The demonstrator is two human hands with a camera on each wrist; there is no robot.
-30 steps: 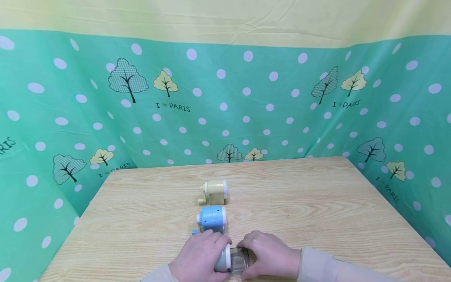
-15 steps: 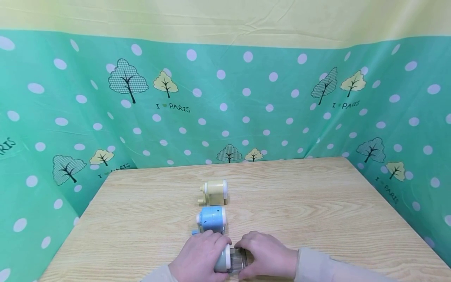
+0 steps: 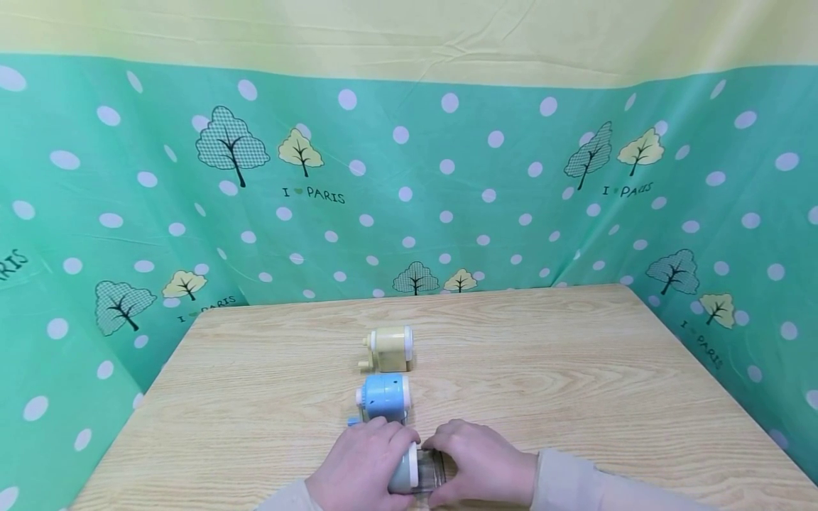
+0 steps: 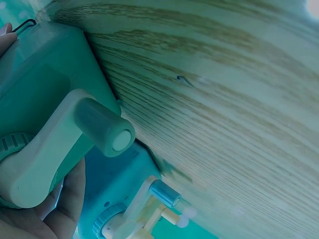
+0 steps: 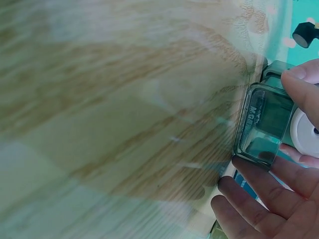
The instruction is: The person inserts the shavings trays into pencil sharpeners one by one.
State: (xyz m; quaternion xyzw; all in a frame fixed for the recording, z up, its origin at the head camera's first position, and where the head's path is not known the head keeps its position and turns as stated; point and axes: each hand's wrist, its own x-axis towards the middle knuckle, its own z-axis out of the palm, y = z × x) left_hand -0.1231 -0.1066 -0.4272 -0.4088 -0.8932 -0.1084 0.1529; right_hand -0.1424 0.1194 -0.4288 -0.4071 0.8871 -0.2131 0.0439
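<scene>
My left hand (image 3: 364,465) grips a grey-green crank pencil sharpener (image 3: 404,474) at the table's near side. Its crank handle (image 4: 50,149) shows large in the left wrist view. From its right side sticks out a clear shavings drawer (image 3: 429,472), which my right hand (image 3: 482,461) holds between thumb and fingers. In the right wrist view the drawer (image 5: 264,124) has raised lettering on its end, and part of it still stands outside the body. Just beyond the left hand is a blue pencil sharpener (image 3: 386,396), partly hidden by the fingers.
Behind the blue one stands a yellow pencil sharpener (image 3: 392,348), its crank also to the left. All of them are on a wood-grain table (image 3: 543,369). A green dotted cloth (image 3: 447,191) surrounds the table at the back and sides.
My right hand has moved slightly left with the shavings drawer, so less of it sticks out of the sharpener. The left hand has stayed in place.
</scene>
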